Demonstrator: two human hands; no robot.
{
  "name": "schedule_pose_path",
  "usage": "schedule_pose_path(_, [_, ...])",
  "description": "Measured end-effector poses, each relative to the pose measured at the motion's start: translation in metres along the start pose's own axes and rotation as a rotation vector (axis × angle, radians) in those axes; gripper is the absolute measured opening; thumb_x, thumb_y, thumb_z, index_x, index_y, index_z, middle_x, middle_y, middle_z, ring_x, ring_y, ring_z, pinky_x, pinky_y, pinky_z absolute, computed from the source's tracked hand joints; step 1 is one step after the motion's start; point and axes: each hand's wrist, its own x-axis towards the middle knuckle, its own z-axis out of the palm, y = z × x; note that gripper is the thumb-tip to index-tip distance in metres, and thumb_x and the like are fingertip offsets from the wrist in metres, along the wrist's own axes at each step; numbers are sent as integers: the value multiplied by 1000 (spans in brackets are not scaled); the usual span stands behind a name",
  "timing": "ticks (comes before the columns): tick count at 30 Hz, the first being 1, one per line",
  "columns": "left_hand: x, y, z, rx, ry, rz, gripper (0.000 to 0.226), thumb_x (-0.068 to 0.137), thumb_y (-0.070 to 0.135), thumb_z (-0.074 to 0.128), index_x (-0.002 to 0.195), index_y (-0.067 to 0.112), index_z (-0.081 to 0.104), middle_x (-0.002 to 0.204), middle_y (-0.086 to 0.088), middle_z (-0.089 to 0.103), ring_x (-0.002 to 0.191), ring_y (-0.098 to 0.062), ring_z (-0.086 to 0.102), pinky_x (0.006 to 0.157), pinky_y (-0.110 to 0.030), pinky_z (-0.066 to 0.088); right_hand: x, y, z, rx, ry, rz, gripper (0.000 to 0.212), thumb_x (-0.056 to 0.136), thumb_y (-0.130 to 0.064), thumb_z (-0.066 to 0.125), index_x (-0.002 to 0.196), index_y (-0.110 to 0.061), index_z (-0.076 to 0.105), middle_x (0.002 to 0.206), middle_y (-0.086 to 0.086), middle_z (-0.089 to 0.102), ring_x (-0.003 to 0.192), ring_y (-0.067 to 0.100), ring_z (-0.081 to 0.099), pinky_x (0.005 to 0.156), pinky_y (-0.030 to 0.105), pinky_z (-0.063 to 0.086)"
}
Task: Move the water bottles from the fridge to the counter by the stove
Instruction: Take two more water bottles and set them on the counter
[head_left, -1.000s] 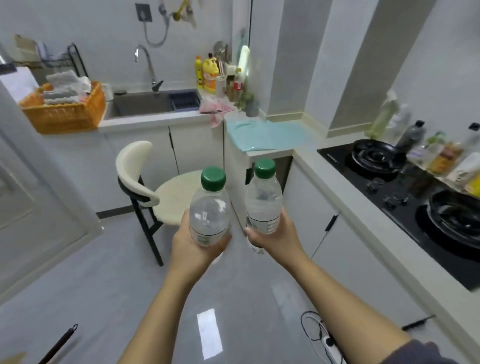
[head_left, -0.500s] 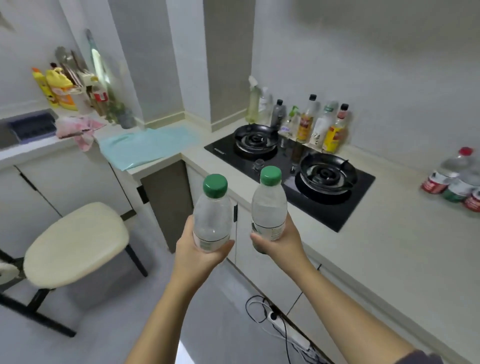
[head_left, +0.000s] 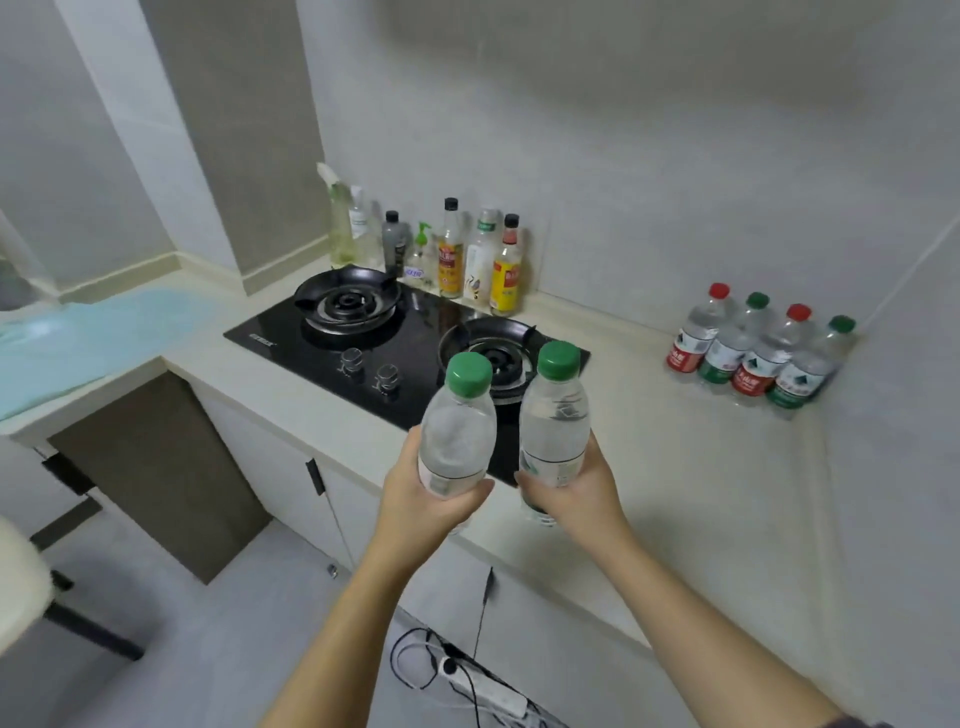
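Note:
My left hand (head_left: 423, 506) grips the lower part of a clear water bottle (head_left: 457, 431) with a green cap, held upright. Beside it, my right hand (head_left: 574, 493) grips a second green-capped water bottle (head_left: 555, 421), also upright. Both bottles hover over the front edge of the cream counter (head_left: 675, 493), just in front of the black stove (head_left: 405, 343). Several water bottles (head_left: 756, 353) with red and green caps stand in a row in the counter's far right corner, against the wall.
Sauce and oil bottles (head_left: 452, 254) line the wall behind the stove. A pale blue cloth (head_left: 88, 338) covers the counter to the left. A power strip with cables (head_left: 483, 686) lies on the floor below. A chair seat (head_left: 18, 587) shows at the left edge.
The view has swung right, from the sink side to the stove and right counter. Both hands have carried their bottles closer to the counter; the row of bottles in the corner is now fully visible.

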Motion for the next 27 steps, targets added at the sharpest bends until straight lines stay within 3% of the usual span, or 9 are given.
schedule_pose_path(5, [48, -17, 38, -30, -131, -39, 55, 68, 13, 82, 109, 35, 53, 96, 12, 67, 84, -6, 66, 65, -19, 55, 26, 21, -25, 49, 97, 56, 57, 58, -41, 80, 106, -22, 56, 90, -7, 71, 82, 8, 69, 68, 21, 54])
schedule_pose_path(8, [81, -32, 63, -52, -236, -80, 53, 73, 7, 80, 109, 34, 52, 94, 7, 67, 77, -6, 65, 63, -23, 55, 50, 37, -37, 16, 169, 98, 54, 59, -35, 81, 105, -22, 56, 92, -5, 72, 84, 10, 69, 74, 27, 55])
schedule_pose_path(13, [137, -56, 110, -39, -423, -163, 50, 72, 10, 79, 104, 38, 52, 80, -8, 66, 65, -19, 61, 57, -36, 50, 92, 66, -60, -46, 321, 165, 48, 61, -28, 81, 102, -21, 56, 90, -4, 70, 83, 11, 68, 69, 25, 55])
schedule_pose_path(15, [155, -71, 131, -1, -452, -190, 47, 66, 19, 80, 99, 42, 55, 79, 1, 66, 67, -18, 62, 57, -36, 49, 106, 85, -69, -65, 388, 227, 49, 57, -31, 80, 100, -24, 56, 89, -3, 69, 82, 19, 68, 68, 35, 57])
schedule_pose_path(18, [172, -87, 163, 45, -467, -216, 55, 57, 34, 83, 103, 46, 55, 94, 12, 68, 82, -11, 66, 67, -29, 53, 122, 116, -84, -99, 455, 305, 54, 52, -42, 78, 100, -34, 54, 93, -4, 67, 82, 23, 68, 67, 45, 59])
schedule_pose_path(20, [178, -95, 186, 61, -486, -233, 60, 53, 41, 81, 105, 48, 53, 98, 14, 68, 86, -11, 67, 72, -31, 57, 127, 131, -93, -103, 495, 339, 53, 53, -40, 81, 99, -34, 54, 93, -4, 67, 82, 20, 68, 65, 39, 59])
schedule_pose_path(23, [182, -103, 217, 67, -501, -247, 56, 57, 38, 80, 101, 54, 50, 97, 14, 67, 87, -10, 67, 74, -32, 59, 129, 148, -109, -73, 541, 379, 49, 63, -19, 86, 101, -28, 56, 93, -10, 68, 85, 9, 67, 60, 16, 49])
schedule_pose_path(27, [183, -115, 247, 84, -474, -224, 54, 65, 29, 84, 103, 47, 50, 93, 14, 67, 86, -6, 66, 74, -29, 57, 129, 172, -129, -41, 566, 402, 53, 63, -17, 87, 106, -26, 58, 96, -11, 70, 88, 6, 67, 63, 14, 47])
